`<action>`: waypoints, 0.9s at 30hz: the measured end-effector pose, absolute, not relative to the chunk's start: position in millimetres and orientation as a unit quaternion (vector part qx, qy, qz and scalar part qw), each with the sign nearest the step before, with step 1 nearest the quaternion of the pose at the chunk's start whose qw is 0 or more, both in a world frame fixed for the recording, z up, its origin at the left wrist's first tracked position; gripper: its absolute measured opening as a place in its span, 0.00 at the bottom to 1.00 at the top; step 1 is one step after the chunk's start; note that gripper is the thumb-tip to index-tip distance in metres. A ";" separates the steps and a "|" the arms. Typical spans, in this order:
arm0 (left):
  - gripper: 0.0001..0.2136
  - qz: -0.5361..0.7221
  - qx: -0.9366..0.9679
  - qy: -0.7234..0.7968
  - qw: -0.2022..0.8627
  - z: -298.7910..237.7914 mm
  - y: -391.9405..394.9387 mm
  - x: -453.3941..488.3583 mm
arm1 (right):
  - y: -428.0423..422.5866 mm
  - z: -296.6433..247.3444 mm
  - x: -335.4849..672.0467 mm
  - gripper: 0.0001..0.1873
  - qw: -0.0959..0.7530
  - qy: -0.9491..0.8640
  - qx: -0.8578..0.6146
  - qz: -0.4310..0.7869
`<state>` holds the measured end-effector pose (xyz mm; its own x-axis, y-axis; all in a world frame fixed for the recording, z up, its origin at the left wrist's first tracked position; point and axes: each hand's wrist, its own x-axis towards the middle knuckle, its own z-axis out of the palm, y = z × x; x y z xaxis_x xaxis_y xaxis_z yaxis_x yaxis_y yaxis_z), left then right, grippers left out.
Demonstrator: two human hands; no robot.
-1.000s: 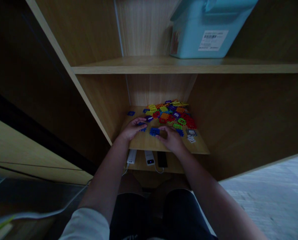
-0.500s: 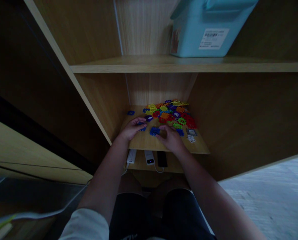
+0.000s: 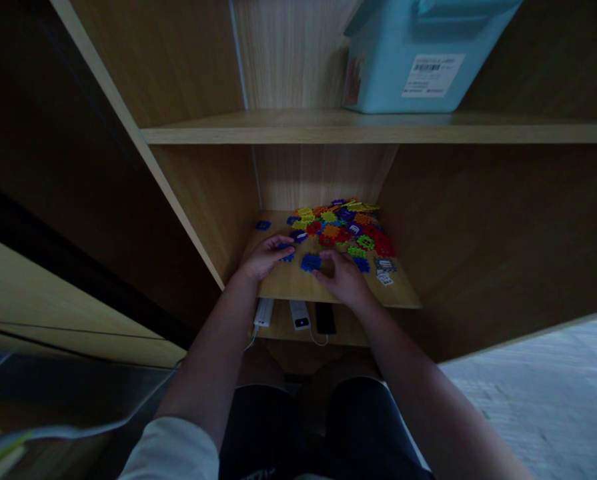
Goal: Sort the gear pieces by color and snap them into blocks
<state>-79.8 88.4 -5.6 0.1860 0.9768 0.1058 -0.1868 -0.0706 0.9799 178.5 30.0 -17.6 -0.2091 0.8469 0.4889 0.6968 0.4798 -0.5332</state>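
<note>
A heap of bright plastic interlocking pieces point(image 3: 343, 225) in red, yellow, orange, green, blue and purple lies at the back of a low wooden shelf point(image 3: 298, 287). My left hand point(image 3: 267, 256) rests on the shelf with its fingers curled over a blue piece point(image 3: 287, 253). My right hand point(image 3: 342, 276) lies beside it, fingertips closed on a blue assembled piece point(image 3: 309, 262). Another blue piece point(image 3: 361, 264) sits just right of my right hand. A single blue piece point(image 3: 263, 225) lies apart at the shelf's left rear.
A light blue storage box point(image 3: 413, 57) with a white label stands on the shelf above. Small grey and white cards point(image 3: 384, 272) lie at the right of the low shelf. Under it sit a white power strip point(image 3: 263, 312), a white device point(image 3: 299, 315) and a black device point(image 3: 324, 319). My knees are below.
Almost nothing: both hands stay on the blue pieces at the shelf front, and the view has shifted very slightly.
</note>
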 end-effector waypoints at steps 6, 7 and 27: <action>0.25 0.512 0.520 0.377 0.570 -5.1 88.0 -79.4 | 29.9 -17.6 177.8 0.20 0.381 -0.773 -0.498 0.095; 0.25 0.512 0.521 0.377 0.569 -5.0 88.0 -79.3 | 29.9 -17.6 177.7 0.20 0.383 -0.773 -0.496 0.096; 0.23 0.509 0.515 0.388 0.570 -4.2 88.9 -80.6 | 30.7 -18.8 178.8 0.21 0.373 -0.783 -0.491 0.084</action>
